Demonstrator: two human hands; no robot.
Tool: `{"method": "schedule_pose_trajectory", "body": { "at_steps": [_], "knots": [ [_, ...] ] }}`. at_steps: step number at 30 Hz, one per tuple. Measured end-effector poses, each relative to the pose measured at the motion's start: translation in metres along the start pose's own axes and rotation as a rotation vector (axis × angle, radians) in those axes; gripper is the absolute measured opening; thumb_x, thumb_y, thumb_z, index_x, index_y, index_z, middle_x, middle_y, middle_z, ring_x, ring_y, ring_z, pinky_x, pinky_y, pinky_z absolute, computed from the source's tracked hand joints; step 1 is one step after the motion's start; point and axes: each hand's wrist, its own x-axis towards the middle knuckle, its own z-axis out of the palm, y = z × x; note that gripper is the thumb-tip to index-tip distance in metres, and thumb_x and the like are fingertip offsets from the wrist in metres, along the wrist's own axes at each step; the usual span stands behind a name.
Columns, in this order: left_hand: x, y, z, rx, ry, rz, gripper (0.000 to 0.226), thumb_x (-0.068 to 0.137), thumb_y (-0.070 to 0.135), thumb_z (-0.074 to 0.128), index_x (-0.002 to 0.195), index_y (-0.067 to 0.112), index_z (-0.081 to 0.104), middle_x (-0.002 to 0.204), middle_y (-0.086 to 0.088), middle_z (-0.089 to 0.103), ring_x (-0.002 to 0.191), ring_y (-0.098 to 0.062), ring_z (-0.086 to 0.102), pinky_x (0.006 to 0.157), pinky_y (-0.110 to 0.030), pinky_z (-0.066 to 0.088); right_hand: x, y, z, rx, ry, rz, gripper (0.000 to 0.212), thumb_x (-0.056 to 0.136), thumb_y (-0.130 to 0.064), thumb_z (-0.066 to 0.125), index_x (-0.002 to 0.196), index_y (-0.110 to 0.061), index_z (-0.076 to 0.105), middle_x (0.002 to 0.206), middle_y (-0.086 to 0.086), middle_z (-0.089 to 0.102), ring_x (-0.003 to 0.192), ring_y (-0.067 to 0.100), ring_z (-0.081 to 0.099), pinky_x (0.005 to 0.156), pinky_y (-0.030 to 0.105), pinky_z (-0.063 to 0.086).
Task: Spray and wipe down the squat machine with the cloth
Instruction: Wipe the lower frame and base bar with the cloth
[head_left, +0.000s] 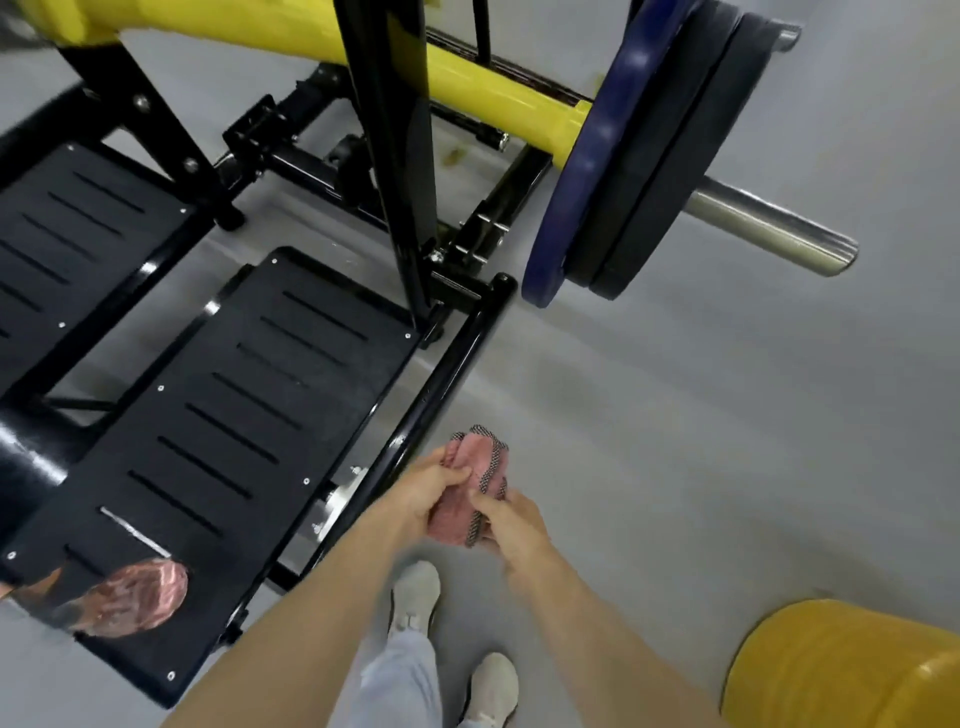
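A pink cloth (478, 486) with a dark checked edge is bunched between both my hands, low in the middle of the view. My left hand (431, 491) grips its left side and my right hand (511, 525) pinches its lower right edge. The squat machine fills the left and top: a black slotted foot plate (249, 415), black frame tubes (441, 374) and a yellow lever arm (493, 98). My hands hover above the floor just right of the frame tube, not touching the machine. No spray bottle is in sight.
Blue and black weight plates (639, 150) hang on a steel sleeve (769, 223) at the upper right. A yellow rounded object (841, 670) sits at the bottom right. A pinkish blurred thing (130, 597) lies on the foot plate's near corner. My shoes (415, 597) stand on grey floor.
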Motion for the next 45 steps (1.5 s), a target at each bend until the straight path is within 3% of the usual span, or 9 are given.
{"method": "schedule_pose_trajectory", "body": {
  "at_steps": [4,11,17,22,27,33,36,40,45],
  "knots": [
    [0.029,0.036,-0.003,0.080,-0.015,0.026,0.028,0.089,0.000,0.059,0.116,0.009,0.063,0.109,-0.015,0.070,0.095,-0.028,0.066,0.094,-0.044,0.051,0.036,-0.034,0.016,-0.087,0.051,-0.054,0.030,0.089,0.004,0.052,0.099,-0.023,0.046,0.096,0.010,0.063,0.081,0.026,0.065,0.061,0.032,0.057],
    [0.111,0.095,-0.009,0.407,0.068,0.046,0.016,0.093,0.006,0.057,0.108,0.005,0.062,0.098,-0.010,0.069,0.081,-0.021,0.065,0.063,-0.019,0.054,0.120,-0.093,0.040,-0.188,0.037,-0.164,0.047,0.088,0.007,0.052,0.123,-0.020,0.039,0.095,0.004,0.057,0.087,0.022,0.059,0.082,0.036,0.051],
    [0.179,0.138,-0.017,0.609,0.183,0.138,0.027,0.095,0.000,0.043,0.113,0.014,0.057,0.104,-0.001,0.060,0.092,-0.018,0.055,0.081,-0.027,0.043,0.184,-0.121,0.069,-0.189,0.011,-0.070,0.056,0.088,0.001,0.056,0.134,-0.025,0.036,0.106,0.008,0.063,0.096,0.029,0.065,0.087,0.049,0.054],
    [0.221,0.185,-0.014,0.884,0.134,0.301,0.034,0.093,0.002,0.051,0.125,0.009,0.053,0.116,-0.008,0.061,0.105,-0.022,0.058,0.085,-0.026,0.043,0.217,-0.156,0.060,0.017,-0.021,-0.142,0.066,0.089,0.013,0.049,0.141,-0.025,0.033,0.091,-0.003,0.062,0.081,0.011,0.061,0.069,0.024,0.051],
    [0.257,0.212,-0.002,1.119,0.157,0.597,0.048,0.091,0.018,0.061,0.130,0.016,0.033,0.099,-0.006,0.060,0.085,-0.028,0.064,0.074,-0.038,0.053,0.238,-0.174,0.047,-0.108,-0.021,-0.173,0.078,0.088,0.011,0.049,0.152,-0.021,0.018,0.149,0.001,0.038,0.127,0.015,0.044,0.096,0.023,0.035],
    [0.266,0.194,0.003,1.493,0.202,0.660,0.051,0.089,0.005,0.057,0.133,0.021,0.039,0.137,-0.011,0.029,0.110,-0.032,0.047,0.088,-0.049,0.050,0.250,-0.156,0.045,-0.307,0.026,-0.134,0.072,0.089,0.003,0.055,0.149,-0.023,0.025,0.136,-0.002,0.044,0.120,0.010,0.042,0.097,0.023,0.033],
    [0.276,0.188,0.008,1.672,0.150,0.657,0.065,0.088,0.004,0.057,0.145,0.021,0.030,0.150,-0.005,0.016,0.116,-0.028,0.038,0.095,-0.050,0.045,0.253,-0.151,0.053,-0.413,-0.001,-0.128,0.078,0.089,0.003,0.053,0.153,-0.023,0.016,0.155,-0.001,0.026,0.142,0.017,0.026,0.115,0.029,0.023],
    [0.284,0.193,-0.002,2.098,0.143,0.797,0.082,0.091,0.005,0.049,0.153,0.014,-0.004,0.150,-0.013,0.013,0.116,-0.032,0.040,0.095,-0.039,0.045,0.256,-0.148,0.061,-0.564,0.035,-0.229,0.080,0.087,0.002,0.050,0.153,-0.022,0.014,0.154,-0.004,0.023,0.138,0.019,0.034,0.106,0.024,0.033],
    [0.286,0.208,-0.026,2.243,0.450,0.622,0.061,0.095,0.006,0.051,0.145,-0.008,0.018,0.148,-0.025,0.019,0.109,-0.034,0.051,0.075,-0.033,0.054,0.244,-0.146,0.059,-0.883,-0.011,-0.292,0.083,0.090,-0.002,0.049,0.154,-0.026,0.000,0.157,-0.017,-0.018,0.147,0.008,0.006,0.099,0.016,0.030]
  ]
}}
